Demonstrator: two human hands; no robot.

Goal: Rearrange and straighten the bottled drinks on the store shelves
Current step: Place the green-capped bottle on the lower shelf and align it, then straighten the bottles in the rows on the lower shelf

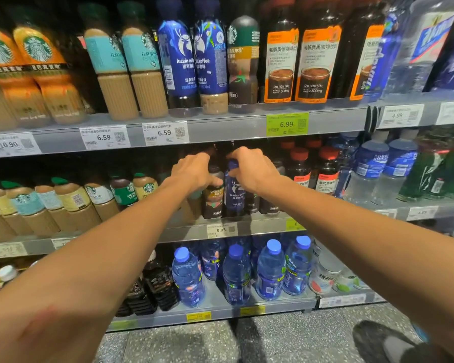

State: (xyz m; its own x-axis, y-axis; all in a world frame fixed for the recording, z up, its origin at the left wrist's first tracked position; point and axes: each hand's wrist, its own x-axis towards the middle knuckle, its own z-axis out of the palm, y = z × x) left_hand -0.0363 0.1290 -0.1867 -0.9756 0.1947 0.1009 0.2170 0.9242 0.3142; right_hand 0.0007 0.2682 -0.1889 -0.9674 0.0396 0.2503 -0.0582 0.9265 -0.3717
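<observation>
On the middle shelf (260, 222), my left hand (194, 170) grips the top of a dark coffee bottle (213, 197) with a brown and black label. Right beside it stands a blue luckin coffee bottle (235, 195), and my right hand (252, 167) is closed over its cap and neck. Both bottles stand upright at the shelf's front edge, touching each other. Their caps are hidden under my fingers.
Starbucks bottles (71, 200) fill the middle shelf's left side, red-capped dark coffee bottles (326, 171) and blue-capped bottles (372, 163) its right. The upper shelf (220, 127) carries Starbucks, luckin and orange-labelled bottles. Blue water bottles (236, 273) stand on the bottom shelf. My shoe (383, 344) is on the floor.
</observation>
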